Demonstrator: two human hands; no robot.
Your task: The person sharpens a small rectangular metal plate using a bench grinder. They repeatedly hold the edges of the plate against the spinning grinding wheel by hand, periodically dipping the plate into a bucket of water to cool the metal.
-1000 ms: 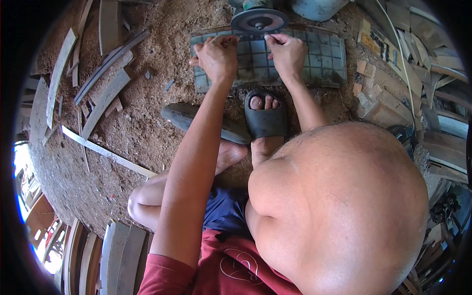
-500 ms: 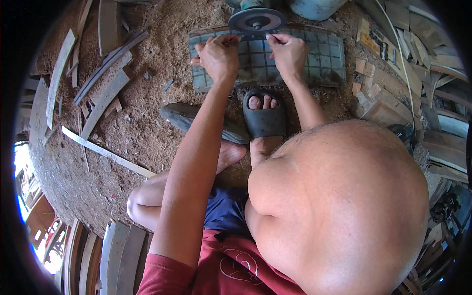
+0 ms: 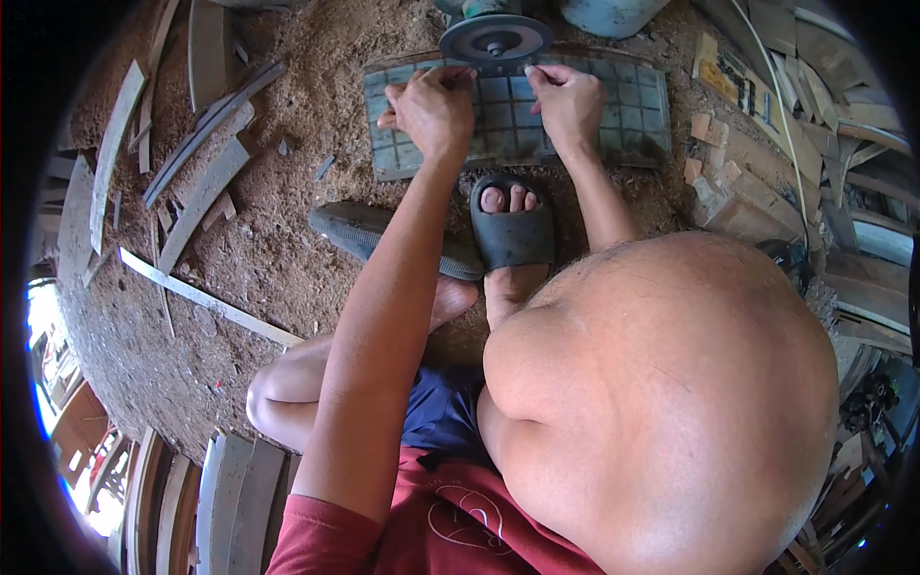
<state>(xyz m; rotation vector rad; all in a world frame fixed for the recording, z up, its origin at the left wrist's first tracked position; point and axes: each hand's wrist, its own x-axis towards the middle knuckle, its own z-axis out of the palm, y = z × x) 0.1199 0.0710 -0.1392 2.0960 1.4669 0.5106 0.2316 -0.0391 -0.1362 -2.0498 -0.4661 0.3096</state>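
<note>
Slightly rightward now: left hand (image 3: 433,110) and right hand (image 3: 571,107), pinched, contents unclear, disc (image 3: 495,40) just beyond.

Around you spreads a brown, sawdust-strewn floor (image 3: 287,211); bright white daylight (image 3: 43,321) shows at your far left, near stacked, curved grey-brown wooden planks (image 3: 222,503).

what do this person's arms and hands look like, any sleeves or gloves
A short dark-red sleeve ends above the left elbow. The left hand and right hand are gloveless, and neither wrist shows a watch or band. The right upper arm is hidden behind the knee, so any sleeve there can't be seen.
</note>
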